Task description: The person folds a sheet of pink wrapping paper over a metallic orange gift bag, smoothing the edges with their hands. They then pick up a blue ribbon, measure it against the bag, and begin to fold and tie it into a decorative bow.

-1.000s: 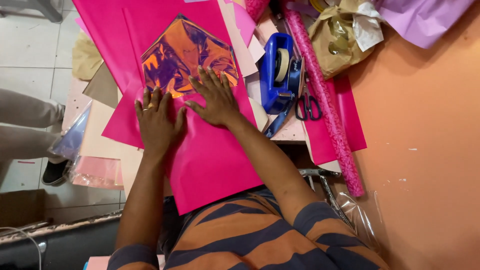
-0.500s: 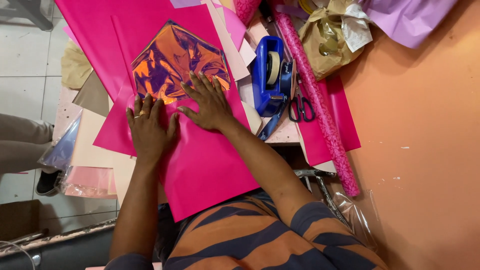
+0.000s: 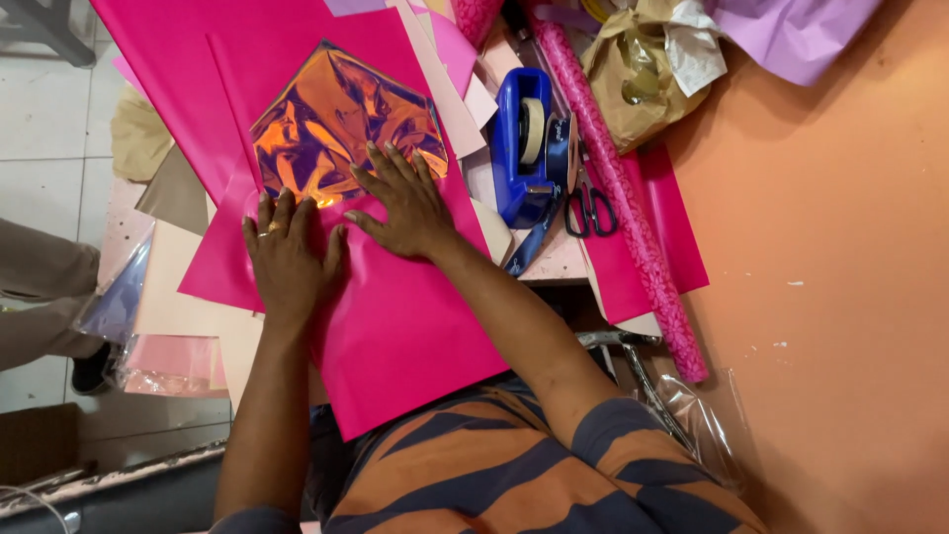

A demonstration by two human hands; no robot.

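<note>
Both hands, left hand (image 3: 287, 259) and right hand (image 3: 403, 203), lie flat with fingers spread, pinning the pink paper (image 3: 395, 326) over the shiny orange foil sheet (image 3: 336, 124) so it stays folded

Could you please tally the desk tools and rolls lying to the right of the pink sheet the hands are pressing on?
Blue tape dispenser: 1
Black-handled scissors: 1
Pink patterned paper roll: 1
Total: 3
Left hand and right hand lie flat on the pink sheet.

A cluttered work table (image 3: 554, 265) carries pink paper sheets (image 3: 395, 316) under both hands, a blue tape dispenser (image 3: 522, 148) right of the right hand (image 3: 400, 203), black scissors (image 3: 590, 210) (just beyond), and a patterned pink roll (image 3: 633, 213).
</note>
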